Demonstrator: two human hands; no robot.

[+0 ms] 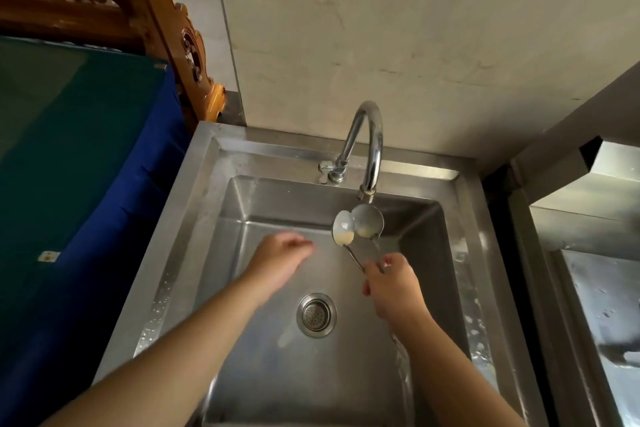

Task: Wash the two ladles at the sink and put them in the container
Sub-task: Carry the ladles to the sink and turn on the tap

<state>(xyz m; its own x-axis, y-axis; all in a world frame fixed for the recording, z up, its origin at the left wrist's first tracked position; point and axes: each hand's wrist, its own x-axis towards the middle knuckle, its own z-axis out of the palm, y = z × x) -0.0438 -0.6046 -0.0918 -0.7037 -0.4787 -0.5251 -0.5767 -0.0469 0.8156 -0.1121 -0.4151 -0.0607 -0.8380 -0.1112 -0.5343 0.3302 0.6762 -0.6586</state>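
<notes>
Two metal ladles are held together by their handles in my right hand [393,288], over the steel sink [194,218]. The smaller ladle's bowl [343,228] is on the left and the larger ladle's bowl [367,221] on the right, both right under the faucet spout [372,156]. Pale residue lies in the bottom of each bowl. My left hand [280,258] hovers over the basin to the left of the ladles, holding nothing, fingers loosely curled and pointing toward them. No container is in view.
The sink drain strainer [316,315] sits in the basin floor below my hands. A faucet handle [327,168] is at the spout's base. A blue-draped table [86,166] stands on the left, a steel counter [595,236] on the right, a wall behind.
</notes>
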